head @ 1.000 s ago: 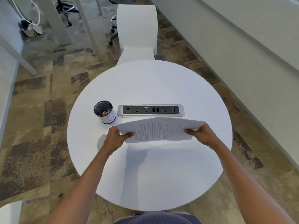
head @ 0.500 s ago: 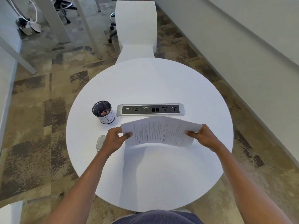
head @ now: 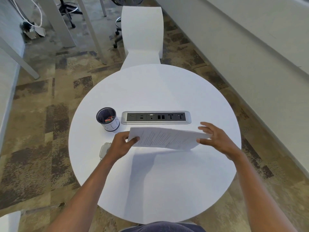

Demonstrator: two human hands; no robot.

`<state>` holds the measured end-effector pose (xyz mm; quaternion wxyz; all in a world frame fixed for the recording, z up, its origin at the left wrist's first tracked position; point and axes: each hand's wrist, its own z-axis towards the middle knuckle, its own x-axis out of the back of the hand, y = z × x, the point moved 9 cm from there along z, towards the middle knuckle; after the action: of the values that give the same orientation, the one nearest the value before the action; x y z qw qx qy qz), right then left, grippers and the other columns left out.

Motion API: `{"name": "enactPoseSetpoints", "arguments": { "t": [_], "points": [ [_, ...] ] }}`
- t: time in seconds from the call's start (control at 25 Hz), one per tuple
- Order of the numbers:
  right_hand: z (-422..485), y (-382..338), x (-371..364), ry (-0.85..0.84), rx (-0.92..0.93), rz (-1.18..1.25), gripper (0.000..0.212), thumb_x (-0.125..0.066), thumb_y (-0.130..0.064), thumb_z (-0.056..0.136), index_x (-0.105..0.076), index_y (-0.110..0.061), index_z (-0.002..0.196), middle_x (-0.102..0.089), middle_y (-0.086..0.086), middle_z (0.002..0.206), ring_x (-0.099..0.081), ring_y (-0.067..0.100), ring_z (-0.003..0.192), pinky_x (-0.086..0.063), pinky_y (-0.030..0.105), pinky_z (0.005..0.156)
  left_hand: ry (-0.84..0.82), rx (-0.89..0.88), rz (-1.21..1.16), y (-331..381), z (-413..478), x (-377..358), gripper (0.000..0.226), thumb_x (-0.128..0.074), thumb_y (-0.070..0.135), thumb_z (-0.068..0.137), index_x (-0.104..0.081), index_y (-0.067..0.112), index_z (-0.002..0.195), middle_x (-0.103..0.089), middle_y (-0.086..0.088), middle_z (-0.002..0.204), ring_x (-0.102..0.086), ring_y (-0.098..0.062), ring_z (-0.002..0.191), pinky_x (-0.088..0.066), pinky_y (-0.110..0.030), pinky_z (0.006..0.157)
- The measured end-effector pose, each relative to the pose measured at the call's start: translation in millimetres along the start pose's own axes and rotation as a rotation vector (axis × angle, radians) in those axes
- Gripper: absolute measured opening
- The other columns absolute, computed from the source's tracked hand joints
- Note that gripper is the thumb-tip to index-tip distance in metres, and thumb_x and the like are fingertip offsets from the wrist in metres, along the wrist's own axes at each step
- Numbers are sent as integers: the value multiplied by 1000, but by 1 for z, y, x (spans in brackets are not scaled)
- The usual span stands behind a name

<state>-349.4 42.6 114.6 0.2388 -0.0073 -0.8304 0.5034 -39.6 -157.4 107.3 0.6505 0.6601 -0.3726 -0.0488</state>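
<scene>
A sheaf of printed paper sheets (head: 165, 138) hangs a little above the round white table (head: 150, 91), nearly flat, casting a shadow below. My left hand (head: 120, 146) pinches its left edge, thumb on top. My right hand (head: 215, 139) is at the right edge with its fingers spread and straight above the sheet and the thumb against the edge; it no longer clamps the paper.
A black mesh pen cup (head: 107, 118) stands left of a recessed socket panel (head: 156, 117). A small clear object (head: 104, 149) lies half hidden behind my left wrist. A white chair (head: 142, 34) stands beyond the table; a wall runs along the right.
The sheets have dropped lower and flatter toward the table. My right hand has opened its fingers from a grip on the right edge; my left hand keeps its pinch.
</scene>
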Motion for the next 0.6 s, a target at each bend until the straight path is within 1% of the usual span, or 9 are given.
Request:
{"name": "enactPoseSetpoints", "arguments": {
  "t": [0.08,0.16,0.2,0.32,0.36,0.44,0.52,0.56,0.6],
  "points": [
    [-5,-21,13,74,69,-109,82,-84,-38,72,-43,-32,143,-49,-19,138,-42,4,129,-32,27,103,-29,-60,-24,25,5,4,16,-70,14,85,-76,22,98,-75,9,92,-63,9,76,-46,-6,68],
    [-8,-43,7,76,136,-216,84,-84,-40,72,-43,-34,145,-45,-21,142,-38,4,133,-28,26,105,-96,-125,-3,52,7,6,20,-69,14,86,-76,32,92,-74,21,85,-61,11,76,-45,-8,70],
    [-8,-53,-2,53,163,-263,85,-84,-39,72,-42,-36,145,-44,-19,144,-38,7,136,-28,26,106,-129,-154,21,65,8,5,22,-69,14,86,-76,34,90,-74,23,84,-60,9,77,-45,-10,71],
    [-7,-75,-28,1,205,-405,83,-82,-38,76,-38,-37,147,-46,-11,150,-39,15,137,-32,36,113,-202,-221,73,97,12,2,13,-71,11,84,-78,22,86,-74,7,81,-57,-5,75,-44,-24,71],
    [-7,-80,-33,-10,216,-434,78,-80,-37,78,-42,-35,145,-48,-10,149,-42,16,136,-33,37,112,-217,-244,98,106,11,1,14,-72,11,83,-77,24,82,-72,6,77,-55,-6,72,-43,-27,69],
    [-5,-85,-40,-51,239,-453,50,-75,-30,84,-60,-29,131,-62,-6,137,-55,16,125,-41,32,102,-240,-277,150,122,9,0,13,-72,14,83,-74,27,80,-71,4,74,-54,-7,69,-43,-31,66],
    [-4,-86,-46,-84,231,-459,16,-69,-24,89,-75,-19,103,-75,0,107,-66,21,96,-49,35,82,-261,-271,160,131,8,0,6,-72,14,83,-75,20,82,-75,-8,82,-56,-10,72,-47,-35,67],
    [-4,-84,-48,-84,218,-447,14,-67,-24,90,-75,-13,91,-74,2,93,-64,22,82,-47,36,72,-273,-263,160,135,7,1,4,-72,16,83,-76,15,84,-74,-12,84,-57,-12,73,-48,-37,67],
    [-4,-82,-47,-70,205,-418,18,-66,-23,90,-73,-7,83,-69,4,82,-58,22,74,-42,35,66,-278,-264,162,137,7,3,7,-72,19,83,-75,12,85,-74,-13,84,-57,-13,73,-47,-36,67]
  ]
}}
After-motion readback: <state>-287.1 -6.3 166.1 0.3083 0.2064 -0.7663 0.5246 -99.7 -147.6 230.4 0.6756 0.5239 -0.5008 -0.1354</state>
